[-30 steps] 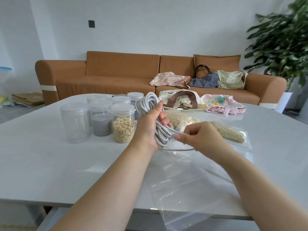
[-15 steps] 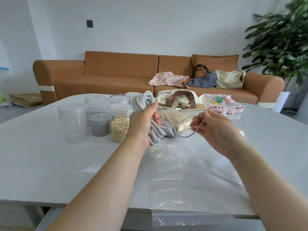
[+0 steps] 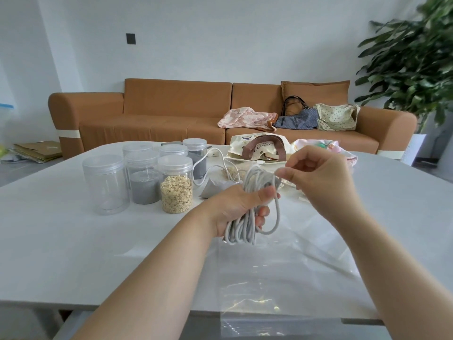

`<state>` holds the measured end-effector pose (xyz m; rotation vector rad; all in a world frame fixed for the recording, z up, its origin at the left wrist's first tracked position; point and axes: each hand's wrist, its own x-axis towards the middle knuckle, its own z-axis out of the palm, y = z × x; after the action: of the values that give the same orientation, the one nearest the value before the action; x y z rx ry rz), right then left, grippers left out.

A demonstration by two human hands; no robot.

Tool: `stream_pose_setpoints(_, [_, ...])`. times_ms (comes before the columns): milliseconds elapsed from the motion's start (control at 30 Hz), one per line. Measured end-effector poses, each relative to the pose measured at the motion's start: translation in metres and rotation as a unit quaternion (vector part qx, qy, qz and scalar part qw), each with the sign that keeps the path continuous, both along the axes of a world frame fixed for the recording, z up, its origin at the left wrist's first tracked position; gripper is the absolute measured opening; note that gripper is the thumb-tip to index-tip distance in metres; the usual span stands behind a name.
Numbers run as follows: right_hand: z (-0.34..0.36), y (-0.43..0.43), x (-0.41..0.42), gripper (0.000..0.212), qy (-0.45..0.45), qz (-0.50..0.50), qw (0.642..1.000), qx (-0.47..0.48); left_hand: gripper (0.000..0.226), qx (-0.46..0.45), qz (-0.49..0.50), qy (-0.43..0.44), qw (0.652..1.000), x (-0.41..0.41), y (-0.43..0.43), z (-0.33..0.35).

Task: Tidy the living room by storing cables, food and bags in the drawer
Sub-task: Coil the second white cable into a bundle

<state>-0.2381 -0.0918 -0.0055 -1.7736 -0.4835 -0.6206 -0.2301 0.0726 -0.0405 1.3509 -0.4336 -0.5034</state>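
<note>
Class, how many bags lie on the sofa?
3: a pink bag on the left, a blue bag beside it, a cream floral bag rightmost. Another may hide behind the blue one.

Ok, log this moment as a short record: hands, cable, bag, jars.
left hand: grips the grey cable coil, held above the table
right hand: pinches a strand at the top of the coil
plastic bag: clear, lying flat on the white table below the coil, overhanging the near edge
jars: lidded, left of the hands; oats jar, grey powder jar, empty jar
drawer: not in view
</note>
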Motion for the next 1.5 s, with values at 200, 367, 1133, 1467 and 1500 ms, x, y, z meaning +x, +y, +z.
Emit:
stream_pose_setpoints(200, [0.003,0.005,-0.004,0.031,-0.002,-0.036,0.997,-0.066,0.092,0.036,-0.034,-0.017,0.999,-0.006,-0.005,0.000])
stream_pose_setpoints(367, [0.008,0.008,-0.008,0.030,0.016,-0.023,0.991,-0.130,0.027,0.148,-0.014,-0.055,0.987,-0.014,-0.012,0.002])
stream_pose_setpoints(1133, [-0.013,0.018,-0.012,0.016,0.175,0.029,0.969,-0.172,0.021,-0.020,0.273,0.056,0.960,0.000,-0.002,0.006])
stream_pose_setpoints(1467, [-0.018,0.028,-0.015,0.027,0.109,0.031,0.979,-0.168,0.018,-0.078,0.360,0.037,0.929,0.000,-0.008,0.005])
stream_pose_setpoints(1500, [-0.019,0.029,-0.016,0.028,0.097,0.033,0.979,-0.175,0.017,-0.081,0.362,0.039,0.928,-0.001,-0.008,0.007])
